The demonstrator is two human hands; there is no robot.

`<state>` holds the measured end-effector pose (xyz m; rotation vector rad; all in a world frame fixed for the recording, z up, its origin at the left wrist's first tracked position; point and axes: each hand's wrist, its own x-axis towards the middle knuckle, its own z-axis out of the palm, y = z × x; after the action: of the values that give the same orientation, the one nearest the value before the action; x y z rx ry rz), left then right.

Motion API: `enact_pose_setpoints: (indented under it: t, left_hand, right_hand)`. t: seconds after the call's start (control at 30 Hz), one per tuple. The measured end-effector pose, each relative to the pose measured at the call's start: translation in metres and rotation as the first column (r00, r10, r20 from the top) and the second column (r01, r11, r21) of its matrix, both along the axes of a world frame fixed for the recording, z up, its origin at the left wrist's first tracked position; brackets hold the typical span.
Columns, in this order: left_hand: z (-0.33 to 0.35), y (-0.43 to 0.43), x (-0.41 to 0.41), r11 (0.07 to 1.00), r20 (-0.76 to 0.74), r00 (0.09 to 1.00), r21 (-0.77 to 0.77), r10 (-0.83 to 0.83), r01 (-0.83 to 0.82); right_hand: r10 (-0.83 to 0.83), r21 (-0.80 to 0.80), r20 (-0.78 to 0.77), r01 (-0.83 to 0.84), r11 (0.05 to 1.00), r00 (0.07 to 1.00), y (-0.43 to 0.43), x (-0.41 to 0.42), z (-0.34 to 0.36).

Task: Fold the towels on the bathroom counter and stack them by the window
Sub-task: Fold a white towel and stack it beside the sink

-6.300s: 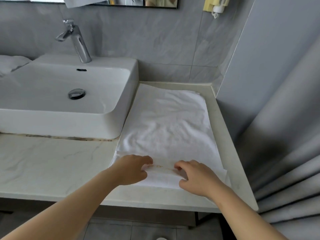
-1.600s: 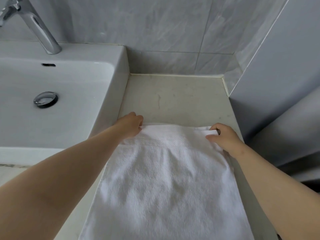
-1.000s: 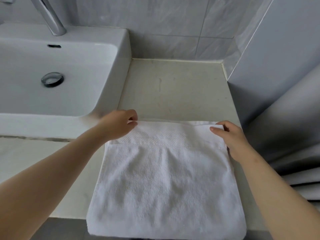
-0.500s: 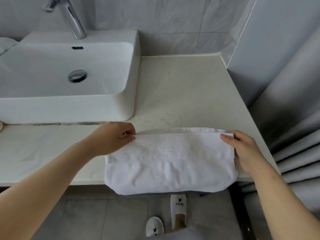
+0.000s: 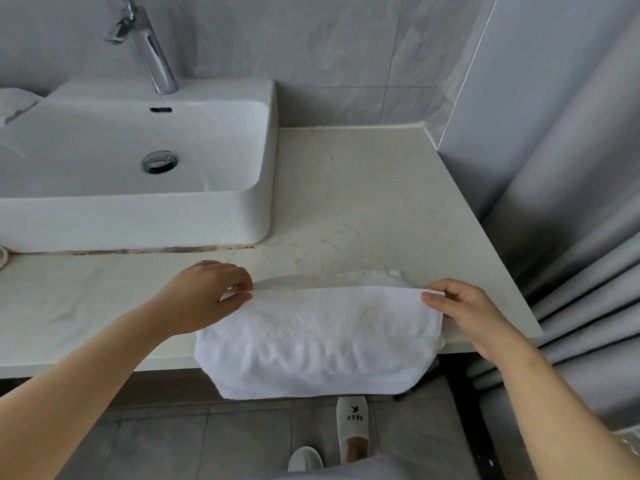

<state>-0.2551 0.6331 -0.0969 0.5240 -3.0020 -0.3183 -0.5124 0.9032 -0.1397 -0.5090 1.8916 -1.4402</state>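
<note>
Pale counter (image 5: pixel 363 202) stretches wide, white basin (image 5: pixel 138 209) sitting on its far left. Your folded white towel (image 5: pixel 311 341) lies at the near edge, its fold hanging over the front. Your left hand (image 5: pixel 204 299) pinches the top layer's left corner, and your right hand (image 5: pixel 464 313) pinches the right corner.

White waffle-banded towel (image 5: pixel 318 337), grey-veined cream counter (image 5: pixel 363 202).

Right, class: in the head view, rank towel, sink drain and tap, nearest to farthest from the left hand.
1. towel, pinched by the left hand, front edge.
2. sink drain, inside the basin.
3. tap, behind the basin.
</note>
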Motion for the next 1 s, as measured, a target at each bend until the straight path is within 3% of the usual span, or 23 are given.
enact_pose_setpoints:
  t: [0.13,0.27,0.37,0.53,0.67,0.8,0.87,0.93,1.0]
  left_hand:
    - [-0.008,-0.003,-0.013,0.996,0.114,0.989,-0.018,0.088,-0.087]
    - [-0.021,-0.009,-0.018,0.986,0.192,0.967,-0.031,0.167,-0.164]
    - [-0.028,-0.014,-0.018,0.984,0.224,0.959,-0.013,0.174,-0.175]
    - [-0.037,-0.019,-0.020,0.982,0.230,0.956,0.001,0.183,-0.188]
    - [-0.043,-0.020,-0.021,0.978,0.240,0.951,0.021,0.196,-0.207]
    - [-0.046,-0.024,-0.023,0.976,0.276,0.940,0.029,0.199,-0.215]
    - [-0.047,-0.025,-0.025,0.975,0.293,0.936,0.044,0.196,-0.218]
    - [-0.048,-0.027,-0.025,0.972,0.295,0.934,0.058,0.203,-0.230]
    - [-0.048,-0.028,-0.025,0.966,0.287,0.933,0.076,0.217,-0.248]
  right_hand:
    - [-0.020,0.111,-0.169,0.039,0.993,0.985,-0.020,0.002,-0.005]
    - [-0.033,0.095,-0.192,0.052,0.994,0.981,-0.039,0.000,-0.008]
    - [0.058,0.161,-0.256,-0.017,0.987,0.965,-0.050,-0.007,-0.018]
    - [0.281,0.333,-0.541,-0.104,0.937,0.793,-0.068,-0.021,-0.030]
    - [0.499,0.551,-0.443,-0.213,0.807,0.744,-0.071,-0.029,-0.021]
    - [0.718,0.739,-0.419,-0.252,0.625,0.555,-0.075,-0.032,-0.004]
    - [0.710,0.702,-0.476,-0.262,0.662,0.519,-0.076,-0.034,0.002]
    - [0.643,0.591,-0.532,-0.302,0.748,0.550,-0.079,-0.038,0.001]
    - [0.622,0.528,-0.519,-0.352,0.773,0.587,-0.084,-0.042,-0.006]
